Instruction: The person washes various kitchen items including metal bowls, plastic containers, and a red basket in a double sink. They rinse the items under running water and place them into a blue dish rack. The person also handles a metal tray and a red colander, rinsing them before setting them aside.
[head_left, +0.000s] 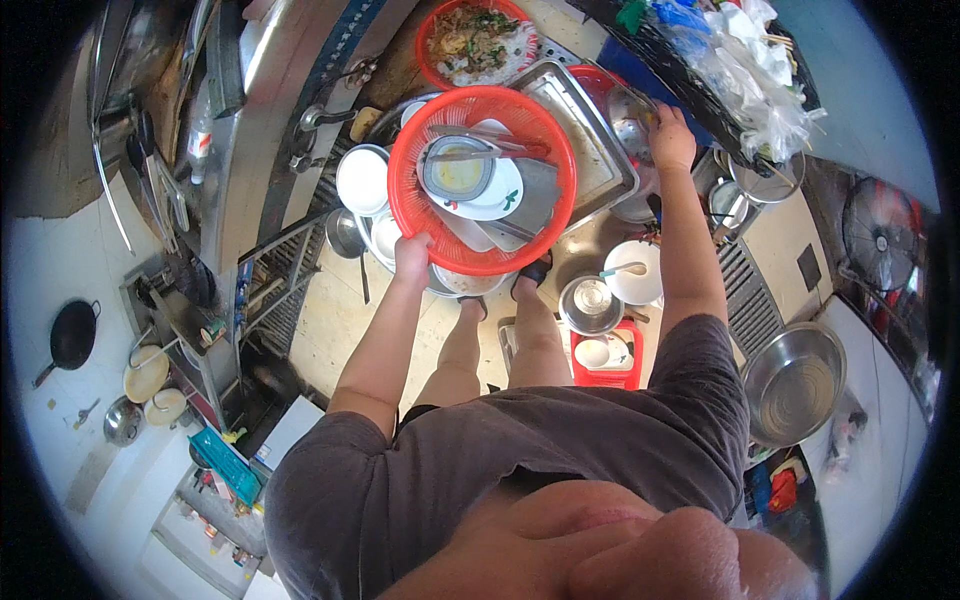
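Note:
My left hand (413, 259) grips the near-left rim of a red plastic colander basket (409, 191). Inside the basket lie a white oval plate with a printed pattern (506, 196), a small round grey-rimmed dish (457, 178), metal tongs (469, 155) and flat metal pieces (534, 191). At the upper right, my right hand (673, 139) is at the edge of a shiny metal vessel (628, 124); its fingertips are partly hidden, so its hold is unclear. Between the basket and that vessel slants a rectangular metal tray (589, 131).
Behind the basket stands a red basin of food scraps (480, 37). White bowls (362, 180) sit at its left. On the floor are a steel pot (591, 304), a white bowl with a spoon (636, 277) and a red tray (628, 360). A black-bagged bin of rubbish (739, 67) rises at upper right.

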